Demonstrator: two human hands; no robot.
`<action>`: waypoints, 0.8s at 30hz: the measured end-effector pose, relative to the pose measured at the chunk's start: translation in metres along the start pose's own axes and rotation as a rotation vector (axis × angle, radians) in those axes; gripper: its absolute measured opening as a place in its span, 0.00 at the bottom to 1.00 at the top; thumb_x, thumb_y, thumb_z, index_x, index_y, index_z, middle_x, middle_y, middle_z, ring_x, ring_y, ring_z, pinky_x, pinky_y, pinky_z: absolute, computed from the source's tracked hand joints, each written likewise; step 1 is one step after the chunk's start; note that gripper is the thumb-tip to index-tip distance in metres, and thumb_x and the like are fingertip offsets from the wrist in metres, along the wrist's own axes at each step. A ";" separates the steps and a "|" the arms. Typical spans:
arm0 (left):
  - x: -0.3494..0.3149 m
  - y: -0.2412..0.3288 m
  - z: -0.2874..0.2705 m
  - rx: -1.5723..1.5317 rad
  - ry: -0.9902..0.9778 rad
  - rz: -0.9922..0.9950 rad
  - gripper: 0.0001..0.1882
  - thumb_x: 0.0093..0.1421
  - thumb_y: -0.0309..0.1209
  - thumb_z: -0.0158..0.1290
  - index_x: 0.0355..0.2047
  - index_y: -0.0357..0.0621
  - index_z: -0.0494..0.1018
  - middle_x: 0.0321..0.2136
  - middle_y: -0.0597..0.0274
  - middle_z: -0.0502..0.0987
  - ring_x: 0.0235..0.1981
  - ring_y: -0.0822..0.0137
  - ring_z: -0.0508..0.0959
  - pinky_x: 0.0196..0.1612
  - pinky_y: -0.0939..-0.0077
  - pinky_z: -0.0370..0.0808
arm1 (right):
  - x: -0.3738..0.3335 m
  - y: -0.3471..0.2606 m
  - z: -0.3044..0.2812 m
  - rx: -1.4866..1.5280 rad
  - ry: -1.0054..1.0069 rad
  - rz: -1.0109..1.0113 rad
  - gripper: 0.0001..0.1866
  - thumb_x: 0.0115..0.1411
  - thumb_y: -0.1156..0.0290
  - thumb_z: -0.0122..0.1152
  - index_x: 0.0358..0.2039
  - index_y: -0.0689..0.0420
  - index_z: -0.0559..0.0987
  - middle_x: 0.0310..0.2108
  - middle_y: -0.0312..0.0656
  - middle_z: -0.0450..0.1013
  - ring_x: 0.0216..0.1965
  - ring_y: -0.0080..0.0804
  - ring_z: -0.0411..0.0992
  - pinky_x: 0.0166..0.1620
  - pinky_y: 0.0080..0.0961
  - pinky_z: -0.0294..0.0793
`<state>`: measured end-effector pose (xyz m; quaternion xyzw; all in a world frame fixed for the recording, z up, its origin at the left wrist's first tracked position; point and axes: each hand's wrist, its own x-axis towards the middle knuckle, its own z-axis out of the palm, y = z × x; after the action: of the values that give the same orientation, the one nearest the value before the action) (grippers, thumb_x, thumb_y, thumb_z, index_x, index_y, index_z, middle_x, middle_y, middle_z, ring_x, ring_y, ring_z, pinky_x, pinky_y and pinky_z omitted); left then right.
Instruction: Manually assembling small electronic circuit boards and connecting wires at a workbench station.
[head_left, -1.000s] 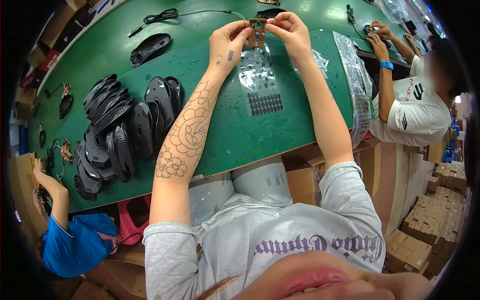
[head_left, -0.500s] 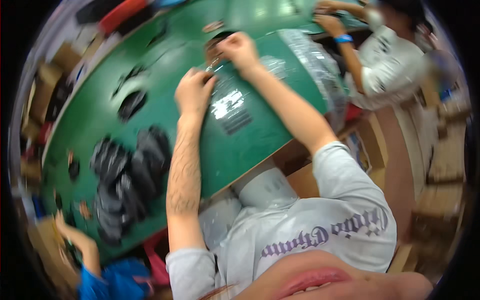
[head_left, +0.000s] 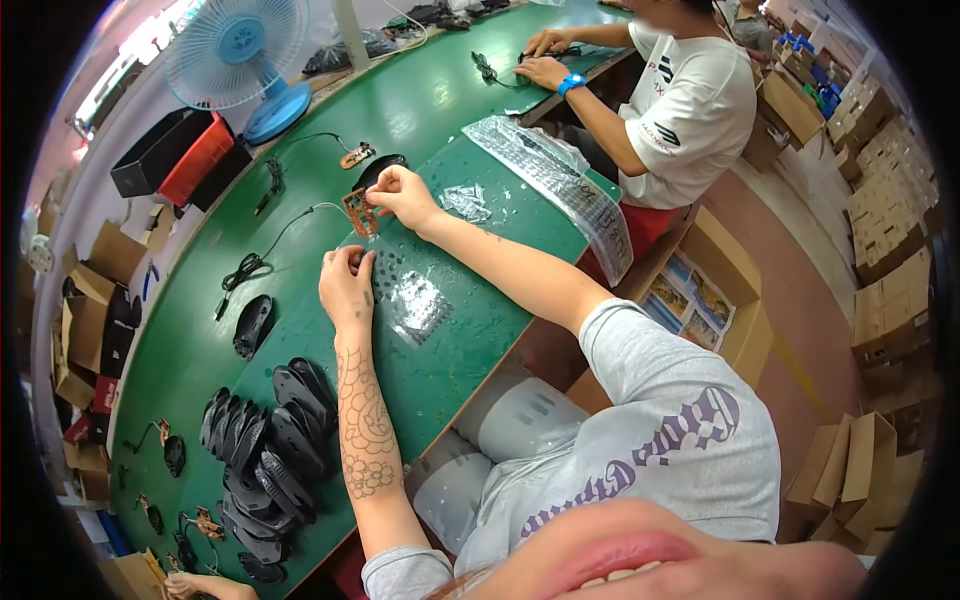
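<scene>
My right hand (head_left: 403, 200) pinches the edge of a brown circuit board (head_left: 357, 215), held just above the green table. A thin cable (head_left: 245, 270) runs from the board to a coil lying at its left. My left hand (head_left: 346, 288) is nearer to me, thumb and fingertips pressed together; anything between them is too small to make out. Beside it lies a clear plastic sheet (head_left: 415, 303) with rows of dark dots, glaring in the light. A black mouse shell (head_left: 385, 170) sits just behind my right hand, partly covered. Another black mouse shell (head_left: 254, 326) rests to the left.
Stacked black mouse shells (head_left: 250, 450) fill the near left of the table (head_left: 455, 375). Bubble wrap (head_left: 560, 185) lies along the right edge. Farther off are another circuit board (head_left: 357, 154) and a fan (head_left: 245, 50). A co-worker (head_left: 680, 90) sits at right.
The view has shifted, so the table's far side shows more. My hands appear lower and farther left in it, and the circuit board is now plainly visible at my right fingertips.
</scene>
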<state>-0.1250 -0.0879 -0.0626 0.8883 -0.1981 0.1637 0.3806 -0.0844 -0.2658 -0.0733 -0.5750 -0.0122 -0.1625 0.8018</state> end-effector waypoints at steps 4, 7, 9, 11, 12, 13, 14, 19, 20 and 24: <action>0.001 -0.005 -0.001 0.009 -0.049 -0.012 0.07 0.55 0.31 0.61 0.33 0.45 0.79 0.28 0.66 0.74 0.23 0.69 0.72 0.31 0.74 0.72 | 0.000 0.001 0.001 -0.010 -0.011 -0.007 0.10 0.57 0.77 0.64 0.32 0.55 0.70 0.34 0.40 0.77 0.33 0.26 0.75 0.34 0.22 0.77; 0.001 -0.005 0.001 -0.022 -0.047 -0.031 0.07 0.55 0.30 0.61 0.34 0.45 0.78 0.28 0.66 0.74 0.23 0.69 0.72 0.31 0.74 0.71 | 0.001 0.000 0.000 -0.021 -0.007 -0.001 0.10 0.57 0.77 0.64 0.32 0.55 0.70 0.33 0.40 0.77 0.33 0.26 0.74 0.34 0.22 0.77; 0.001 -0.003 0.001 -0.033 -0.045 -0.038 0.07 0.55 0.30 0.60 0.34 0.45 0.77 0.28 0.66 0.73 0.23 0.69 0.72 0.31 0.74 0.71 | 0.001 0.000 0.000 -0.026 -0.006 0.002 0.10 0.57 0.77 0.64 0.32 0.56 0.70 0.33 0.40 0.77 0.33 0.26 0.74 0.34 0.22 0.77; 0.001 0.000 0.001 -0.013 -0.023 -0.004 0.06 0.55 0.29 0.60 0.33 0.45 0.77 0.29 0.66 0.74 0.23 0.68 0.72 0.31 0.74 0.71 | 0.002 -0.001 -0.001 -0.026 -0.008 0.000 0.10 0.57 0.77 0.64 0.32 0.56 0.70 0.33 0.40 0.77 0.33 0.26 0.74 0.34 0.22 0.77; 0.001 0.001 0.000 -0.004 -0.011 0.012 0.06 0.55 0.29 0.60 0.33 0.45 0.76 0.29 0.66 0.74 0.23 0.68 0.72 0.31 0.74 0.71 | 0.003 -0.001 -0.002 -0.026 -0.010 -0.001 0.10 0.57 0.77 0.64 0.32 0.56 0.70 0.33 0.40 0.77 0.33 0.25 0.74 0.34 0.22 0.77; 0.001 0.001 0.000 0.006 0.002 0.028 0.06 0.55 0.29 0.60 0.32 0.45 0.76 0.29 0.67 0.74 0.23 0.68 0.72 0.31 0.74 0.71 | 0.004 -0.001 -0.001 -0.027 -0.013 -0.002 0.10 0.57 0.77 0.64 0.32 0.56 0.70 0.33 0.40 0.77 0.33 0.25 0.74 0.34 0.22 0.77; -0.001 0.000 -0.002 0.003 0.006 0.028 0.06 0.55 0.29 0.60 0.32 0.45 0.76 0.29 0.67 0.74 0.23 0.68 0.72 0.31 0.74 0.71 | 0.004 -0.001 0.000 -0.023 -0.007 -0.010 0.10 0.56 0.77 0.64 0.32 0.55 0.70 0.33 0.39 0.77 0.33 0.25 0.75 0.34 0.21 0.77; 0.001 0.002 0.000 -0.023 0.012 0.078 0.04 0.54 0.27 0.59 0.31 0.46 0.76 0.29 0.67 0.75 0.23 0.67 0.73 0.31 0.74 0.71 | 0.010 0.010 -0.004 0.011 -0.036 -0.029 0.11 0.56 0.77 0.65 0.33 0.54 0.70 0.34 0.38 0.77 0.33 0.24 0.75 0.32 0.20 0.76; 0.000 0.001 0.001 -0.060 0.019 0.058 0.04 0.54 0.26 0.59 0.31 0.46 0.76 0.29 0.68 0.76 0.23 0.67 0.73 0.31 0.74 0.72 | 0.009 0.012 -0.004 0.030 -0.033 -0.034 0.11 0.56 0.77 0.65 0.33 0.53 0.70 0.34 0.38 0.77 0.33 0.24 0.75 0.32 0.20 0.76; 0.001 -0.002 -0.006 -0.298 0.122 0.016 0.05 0.54 0.25 0.58 0.32 0.43 0.78 0.28 0.67 0.79 0.24 0.70 0.74 0.33 0.77 0.73 | 0.006 0.013 0.000 -0.046 -0.053 -0.055 0.10 0.56 0.76 0.64 0.33 0.53 0.70 0.33 0.37 0.77 0.33 0.23 0.75 0.32 0.19 0.75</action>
<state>-0.1242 -0.0824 -0.0590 0.8088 -0.2036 0.1893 0.5183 -0.0750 -0.2633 -0.0843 -0.5967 -0.0454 -0.1696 0.7830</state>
